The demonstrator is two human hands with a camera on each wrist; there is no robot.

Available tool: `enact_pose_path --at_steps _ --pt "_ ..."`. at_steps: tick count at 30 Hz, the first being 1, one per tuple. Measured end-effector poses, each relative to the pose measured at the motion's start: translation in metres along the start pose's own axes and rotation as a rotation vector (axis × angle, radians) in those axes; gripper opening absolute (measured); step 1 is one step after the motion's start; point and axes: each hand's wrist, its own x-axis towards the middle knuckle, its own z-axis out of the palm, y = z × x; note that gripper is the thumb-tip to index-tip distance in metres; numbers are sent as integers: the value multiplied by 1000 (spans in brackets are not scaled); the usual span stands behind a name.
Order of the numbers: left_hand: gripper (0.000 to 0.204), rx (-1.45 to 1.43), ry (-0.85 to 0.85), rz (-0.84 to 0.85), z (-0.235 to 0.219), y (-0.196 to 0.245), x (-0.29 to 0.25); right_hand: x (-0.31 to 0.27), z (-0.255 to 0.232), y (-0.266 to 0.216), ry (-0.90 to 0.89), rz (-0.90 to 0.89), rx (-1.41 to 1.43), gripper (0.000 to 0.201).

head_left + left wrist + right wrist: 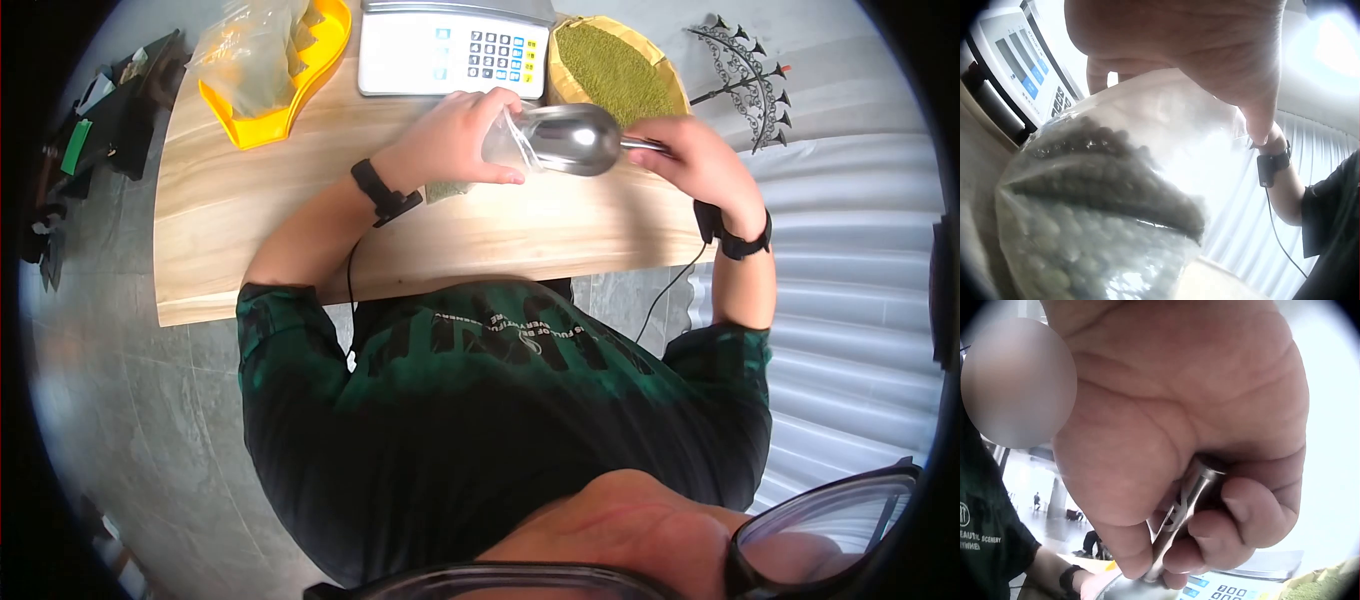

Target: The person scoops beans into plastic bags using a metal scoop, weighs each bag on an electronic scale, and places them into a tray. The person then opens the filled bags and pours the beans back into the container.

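My left hand grips a clear plastic bag near its mouth, thumb and fingers spread around the rim. Small round green beans fill the lower part of the bag in the left wrist view. In my right hand is the handle of a shiny metal scoop, with the fingers curled round it in the right wrist view. The scoop's front end reaches into the bag's mouth, and its inside is hidden. Behind the scoop stands an open yellow-lined sack full of green beans.
A white digital scale with a keypad sits at the back of the wooden table. Left of it lies a yellow tray with clear plastic bags on it. A dark ornamental metal stand is beyond the right edge.
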Motion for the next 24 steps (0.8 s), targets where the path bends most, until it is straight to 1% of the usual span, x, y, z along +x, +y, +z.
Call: enact_pose_path --at_steps 1,2,3,4,5,6,7,8,9,11,12,13,14,16,17,18,19,20,21,23,24 --pt "69 -22 -17 10 -1 -1 0 -12 -1 19 8 -1 -5 24" --pt "69 -13 -25 20 -1 -1 -1 -28 2 45 68 99 139 23" --pt "65 38 8 65 0 0 -2 -42 8 69 139 204 288 23" --pt "60 91 43 117 -1 2 2 -50 14 89 173 209 291 23" --pt "60 101 21 141 -2 7 6 -56 21 110 233 310 260 24" --pt "54 195 13 214 -3 15 7 -59 31 125 290 413 237 25" --pt "48 287 4 283 -3 24 7 -57 41 137 315 421 257 25" --pt "34 306 13 318 -1 37 9 -53 51 149 350 484 140 25" --pt "34 320 -15 325 2 43 10 -50 61 154 381 544 24 26" --pt "22 402 -87 460 9 50 6 -41 69 144 427 553 51 25" --pt "17 407 -99 456 9 56 6 -38 73 142 445 605 12 24" --pt "17 423 -122 449 6 61 7 -32 76 139 459 654 -27 24" --pt "17 460 -131 437 2 65 7 -30 82 131 571 584 -303 28" --pt "16 511 -157 415 -8 70 7 -8 84 100 741 288 -213 32" --pt "16 509 -148 413 -13 69 7 10 85 71 672 116 9 38" --pt "15 504 -137 411 -17 69 6 27 95 44 610 1 253 44" --pt "15 509 -154 400 -21 72 6 46 104 30 506 -56 364 50" --pt "14 503 -211 387 -26 75 6 62 114 15 623 -194 348 35" --pt "14 502 -267 372 -31 78 5 74 116 14 625 -204 369 35" --pt "13 492 -319 340 -42 81 5 107 114 21 178 -176 233 21" --pt "13 507 -292 319 -48 84 6 115 116 23 284 -238 218 14"
